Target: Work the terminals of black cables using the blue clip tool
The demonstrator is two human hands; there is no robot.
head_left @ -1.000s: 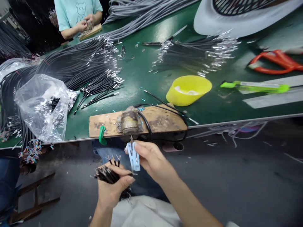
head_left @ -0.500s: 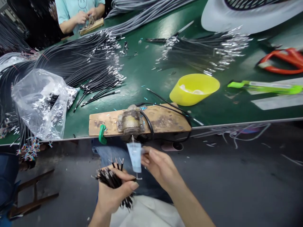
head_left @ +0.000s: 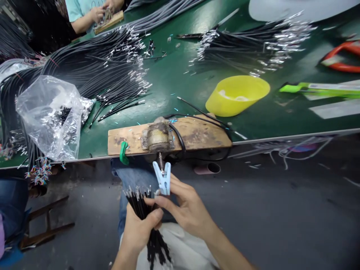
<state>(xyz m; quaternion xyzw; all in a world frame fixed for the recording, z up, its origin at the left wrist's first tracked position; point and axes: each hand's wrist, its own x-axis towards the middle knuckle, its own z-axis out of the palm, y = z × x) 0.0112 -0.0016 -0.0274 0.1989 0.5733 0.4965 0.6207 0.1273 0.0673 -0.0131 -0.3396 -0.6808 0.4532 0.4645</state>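
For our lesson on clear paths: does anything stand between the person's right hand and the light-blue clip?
Nothing visible does: the light-blue clip sits right by the right hand; whether they touch is unclear.

Directly ahead of the right fingers (head_left: 172, 207), the blue clip (head_left: 164, 186) blocks the way, the cylindrical device (head_left: 158, 139) and wooden board (head_left: 201, 135) just beyond; leftward, the black wire bundle (head_left: 138, 204) in the left hand (head_left: 140, 228) obstructs; rightward, a hand could pass over the floor (head_left: 275, 202), short of the green table (head_left: 281, 122).
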